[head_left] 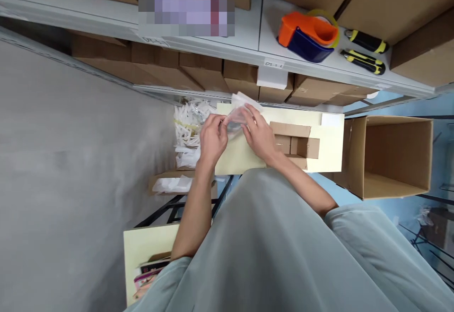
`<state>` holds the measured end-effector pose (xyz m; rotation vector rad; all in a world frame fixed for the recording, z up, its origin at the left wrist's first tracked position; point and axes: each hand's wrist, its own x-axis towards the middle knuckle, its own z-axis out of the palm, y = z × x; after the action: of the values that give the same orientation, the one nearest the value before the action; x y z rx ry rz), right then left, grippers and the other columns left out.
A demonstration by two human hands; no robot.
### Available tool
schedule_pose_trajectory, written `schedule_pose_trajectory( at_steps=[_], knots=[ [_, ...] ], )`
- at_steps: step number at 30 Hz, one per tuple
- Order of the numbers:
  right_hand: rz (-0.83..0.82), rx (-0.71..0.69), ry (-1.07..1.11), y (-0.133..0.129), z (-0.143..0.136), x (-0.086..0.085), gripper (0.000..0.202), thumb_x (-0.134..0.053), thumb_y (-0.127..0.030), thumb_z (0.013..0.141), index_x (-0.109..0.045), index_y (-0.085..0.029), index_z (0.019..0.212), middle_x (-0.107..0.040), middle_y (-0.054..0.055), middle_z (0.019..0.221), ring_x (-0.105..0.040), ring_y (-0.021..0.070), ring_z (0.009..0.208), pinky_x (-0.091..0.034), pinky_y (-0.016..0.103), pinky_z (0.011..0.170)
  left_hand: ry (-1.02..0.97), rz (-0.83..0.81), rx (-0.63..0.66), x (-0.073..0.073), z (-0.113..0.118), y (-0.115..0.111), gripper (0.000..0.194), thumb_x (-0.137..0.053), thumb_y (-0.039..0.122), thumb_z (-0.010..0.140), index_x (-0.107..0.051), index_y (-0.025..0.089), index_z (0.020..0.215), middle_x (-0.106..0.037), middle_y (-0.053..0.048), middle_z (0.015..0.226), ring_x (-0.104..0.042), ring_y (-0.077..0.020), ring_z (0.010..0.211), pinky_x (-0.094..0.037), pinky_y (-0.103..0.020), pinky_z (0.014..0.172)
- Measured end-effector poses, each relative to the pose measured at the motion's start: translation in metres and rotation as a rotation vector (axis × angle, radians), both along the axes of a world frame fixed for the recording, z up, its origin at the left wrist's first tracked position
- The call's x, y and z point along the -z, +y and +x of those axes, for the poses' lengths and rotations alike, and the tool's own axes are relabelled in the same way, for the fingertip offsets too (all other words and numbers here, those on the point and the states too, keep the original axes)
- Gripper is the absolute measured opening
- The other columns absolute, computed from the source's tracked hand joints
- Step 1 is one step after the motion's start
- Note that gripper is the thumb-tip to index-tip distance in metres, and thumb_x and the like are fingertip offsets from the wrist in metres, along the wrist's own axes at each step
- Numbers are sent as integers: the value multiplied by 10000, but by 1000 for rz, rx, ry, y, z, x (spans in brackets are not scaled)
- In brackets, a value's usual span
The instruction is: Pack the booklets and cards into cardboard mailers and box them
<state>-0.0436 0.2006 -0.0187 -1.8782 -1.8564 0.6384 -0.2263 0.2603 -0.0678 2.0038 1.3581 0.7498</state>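
A clear plastic bag (235,116) stretches between my two hands above the pale yellow tabletop (236,158). My left hand (213,137) pinches its left edge between thumb and forefinger. On the other side, the bent fingers of my right hand (259,134) are closed on the bag, and its upper part sticks up behind them. Whether anything is inside the bag, I cannot tell. Just right of my right hand, a small cardboard box (314,148) lies on the tabletop with its flaps folded out.
White strips and packets (187,125) are heaped left of the table. A large cardboard box (397,156) stands open at right. Overhead, the shelf (269,28) carries cartons, an orange and blue tape dispenser (308,35) and two utility knives (367,41). A grey wall (71,170) is at left.
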Motion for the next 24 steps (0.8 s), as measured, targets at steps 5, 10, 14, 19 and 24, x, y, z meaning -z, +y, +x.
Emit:
schedule_pose_trajectory(
  at_steps=[5, 10, 14, 19, 24],
  knots=[
    [90, -184, -237, -56, 89, -75, 517, -283, -261, 1190, -487, -257, 1665, -590, 119, 1670, -707, 265, 1289, -581, 444, 1152, 84, 223, 346, -89, 79, -34, 310, -455, 347, 1154, -742, 249, 1216, -731, -114, 1168, -624, -311, 1192, -505, -493, 1051],
    [-94, -99, -440, -92, 152, -73, 407, -367, -214, 1183, -641, -158, 1478, -746, 181, 1332, -735, 282, 1070, -557, 415, 1010, 92, 233, 507, -84, 150, -65, 349, -461, 386, 1159, -764, 239, 1247, -756, -122, 1120, -634, -311, 1143, -508, -493, 1000],
    [-226, -50, -429, -115, 172, -42, 388, -354, -271, 1203, -695, -156, 1348, -754, 167, 1300, -737, 270, 1004, -535, 365, 926, 115, 166, 558, -48, 169, -83, 354, -467, 352, 1147, -767, 219, 1280, -785, -126, 1135, -664, -306, 1124, -515, -476, 1006],
    [-395, -70, -325, -124, 174, 24, 354, -401, -241, 1197, -706, -142, 1346, -773, 167, 1301, -768, 270, 1041, -555, 348, 910, 274, 27, 603, 6, 177, -95, 326, -491, 207, 1069, -803, 206, 1163, -809, -148, 1128, -699, -338, 1172, -512, -506, 1066],
    [-497, -50, -199, -117, 169, 84, 225, -544, -98, 1128, -758, -67, 1193, -801, 187, 1187, -764, 242, 1065, -574, 375, 981, 580, -170, 626, 48, 191, -105, 367, -477, 65, 989, -790, 137, 1168, -804, -211, 1110, -735, -352, 1151, -496, -492, 1122]
  ],
)
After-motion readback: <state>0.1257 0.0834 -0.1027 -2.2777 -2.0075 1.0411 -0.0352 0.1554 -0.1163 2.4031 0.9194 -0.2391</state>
